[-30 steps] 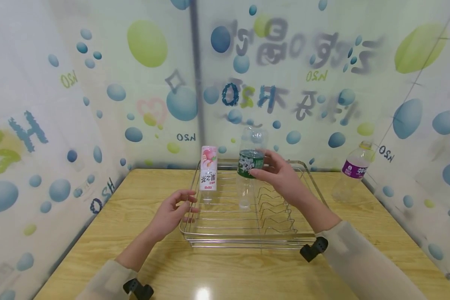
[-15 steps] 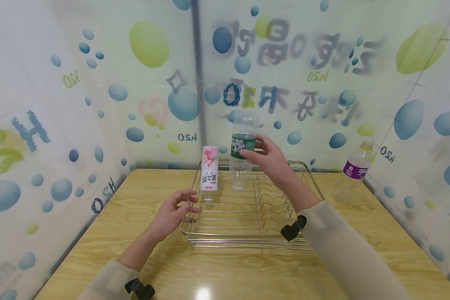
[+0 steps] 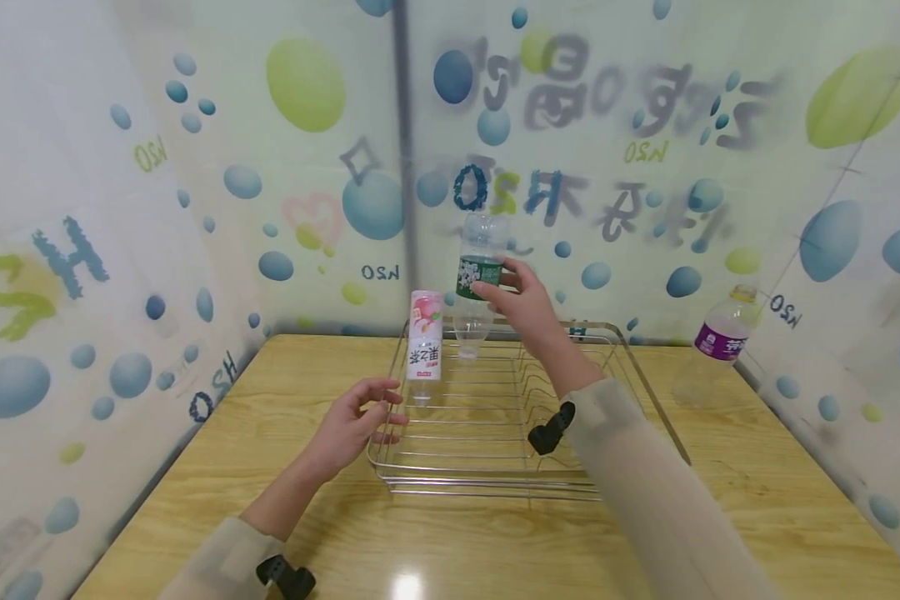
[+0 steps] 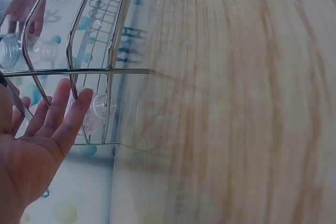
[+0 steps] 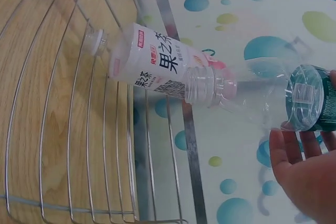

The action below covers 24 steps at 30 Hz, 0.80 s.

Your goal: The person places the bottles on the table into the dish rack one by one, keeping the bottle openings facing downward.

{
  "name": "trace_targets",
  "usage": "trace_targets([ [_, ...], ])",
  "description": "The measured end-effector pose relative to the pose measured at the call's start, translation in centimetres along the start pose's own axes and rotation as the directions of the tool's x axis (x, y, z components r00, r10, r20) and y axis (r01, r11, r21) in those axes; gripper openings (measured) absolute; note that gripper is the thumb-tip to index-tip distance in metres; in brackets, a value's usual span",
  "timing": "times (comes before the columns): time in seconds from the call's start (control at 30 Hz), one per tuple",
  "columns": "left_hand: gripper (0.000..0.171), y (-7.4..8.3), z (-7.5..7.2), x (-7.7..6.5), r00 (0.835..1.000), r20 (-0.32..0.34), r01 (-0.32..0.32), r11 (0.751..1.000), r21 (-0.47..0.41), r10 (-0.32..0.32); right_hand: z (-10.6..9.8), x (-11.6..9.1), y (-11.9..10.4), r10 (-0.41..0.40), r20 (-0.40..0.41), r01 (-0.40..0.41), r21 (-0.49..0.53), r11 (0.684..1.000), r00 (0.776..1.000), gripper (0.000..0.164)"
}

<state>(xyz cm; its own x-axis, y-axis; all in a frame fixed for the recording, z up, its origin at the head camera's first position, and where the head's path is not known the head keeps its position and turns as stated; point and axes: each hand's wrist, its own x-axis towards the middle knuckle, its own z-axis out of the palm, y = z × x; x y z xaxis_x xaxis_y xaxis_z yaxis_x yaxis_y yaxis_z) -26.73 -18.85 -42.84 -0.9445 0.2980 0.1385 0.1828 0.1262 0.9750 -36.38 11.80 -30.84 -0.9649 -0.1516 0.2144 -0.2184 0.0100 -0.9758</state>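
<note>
Right hand (image 3: 527, 310): fingers gripped inverted green-labelled bottle (image 3: 475, 277) | left hand (image 3: 351, 425): fingers lay loose at rack (image 3: 487, 482) | pink-labelled bottle (image 3: 425, 335) stood inverted

Your head camera looks forward and down from in front of the wire dish rack (image 3: 487, 482), far enough back to take in your left hand (image 3: 351, 429) and right hand (image 3: 528, 308). Your left wrist camera sits close by the rack's left side, its picture turned sideways. Your right wrist camera, also turned, looks closely across the rack; it shares the green-labelled bottle (image 3: 472, 270) and peach fruit-tea bottle (image 3: 425, 342) with your head view.
</note>
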Motion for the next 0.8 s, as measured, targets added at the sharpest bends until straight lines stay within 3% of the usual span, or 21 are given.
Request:
trace_targets([
  [0.47,0.043,0.1,0.4,0.2,1.0,0.0,0.013,1.0,0.0,-0.013,0.4,1.5,2.7,0.056,-0.063,-0.053,0.054,0.997,0.996,0.079],
  [0.8,0.044,0.2,0.1,0.0,1.0,-0.007,0.017,1.0,0.005,-0.017,0.9,1.5,4.8,0.097,0.001,-0.097,-0.049,0.994,0.995,0.081],
])
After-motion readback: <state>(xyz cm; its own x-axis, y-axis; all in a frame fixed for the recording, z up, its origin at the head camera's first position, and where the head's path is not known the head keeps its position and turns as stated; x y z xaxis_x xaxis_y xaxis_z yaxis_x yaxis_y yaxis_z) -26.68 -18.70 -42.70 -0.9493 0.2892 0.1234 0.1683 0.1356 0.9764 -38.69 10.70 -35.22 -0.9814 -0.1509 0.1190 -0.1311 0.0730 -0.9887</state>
